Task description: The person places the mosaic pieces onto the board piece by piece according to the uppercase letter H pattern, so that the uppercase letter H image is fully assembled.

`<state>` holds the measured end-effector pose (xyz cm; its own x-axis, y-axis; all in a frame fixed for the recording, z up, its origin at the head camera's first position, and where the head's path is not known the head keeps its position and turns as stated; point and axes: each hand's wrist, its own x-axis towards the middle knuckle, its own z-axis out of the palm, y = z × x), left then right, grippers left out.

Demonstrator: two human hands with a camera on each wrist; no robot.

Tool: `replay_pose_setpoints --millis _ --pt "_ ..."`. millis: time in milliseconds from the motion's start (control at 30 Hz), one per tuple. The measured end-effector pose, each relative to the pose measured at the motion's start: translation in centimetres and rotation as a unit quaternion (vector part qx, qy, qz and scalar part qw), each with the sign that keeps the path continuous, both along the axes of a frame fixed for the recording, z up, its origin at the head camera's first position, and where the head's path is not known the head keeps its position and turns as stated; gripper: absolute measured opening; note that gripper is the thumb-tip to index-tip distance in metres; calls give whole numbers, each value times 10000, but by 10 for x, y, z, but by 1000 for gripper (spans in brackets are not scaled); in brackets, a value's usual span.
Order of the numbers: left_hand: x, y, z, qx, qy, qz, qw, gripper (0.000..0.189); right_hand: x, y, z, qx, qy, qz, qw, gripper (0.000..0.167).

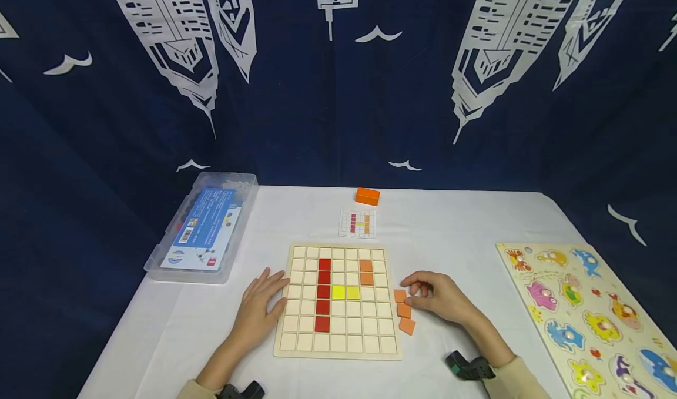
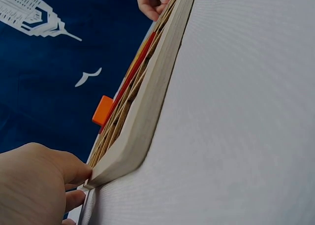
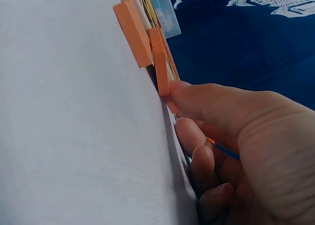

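Note:
A wooden grid board [image 1: 338, 356] lies in front of me. It carries a column of red tiles [image 1: 323, 292], two yellow tiles [image 1: 346, 293] side by side and two orange tiles [image 1: 366, 272] at upper right. My left hand [image 1: 259, 305] rests at the board's left edge, fingers spread, thumb against the rim [image 2: 147, 102] in the left wrist view. Beside the right edge, three loose orange tiles [image 1: 404, 310] lie in a row. My right hand [image 1: 439, 296] is over the farthest one, thumb and index finger parted around it. In the right wrist view the thumb [image 3: 197, 94] overlaps the tiles.
Behind the board lie a small pattern card [image 1: 357, 224] and an orange block [image 1: 367, 196]. A clear plastic case [image 1: 240, 228] with a blue-and-white label stands at back left. An animal puzzle board [image 1: 576, 281] lies at the right. A dark patterned cloth [image 1: 338, 123] hangs behind the table.

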<state>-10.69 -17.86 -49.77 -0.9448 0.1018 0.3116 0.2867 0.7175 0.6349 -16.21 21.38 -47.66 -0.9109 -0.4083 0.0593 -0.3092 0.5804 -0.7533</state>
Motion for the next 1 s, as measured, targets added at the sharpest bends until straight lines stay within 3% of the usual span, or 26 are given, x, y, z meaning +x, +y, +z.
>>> replay_pose_setpoints --millis 533,1000 --pt "0 0 1 28 -22 0 10000 39 1 -2 -1 112 792 143 9967 23" --pt "0 0 0 40 -32 -10 10000 39 1 -2 -1 123 830 248 9962 26"
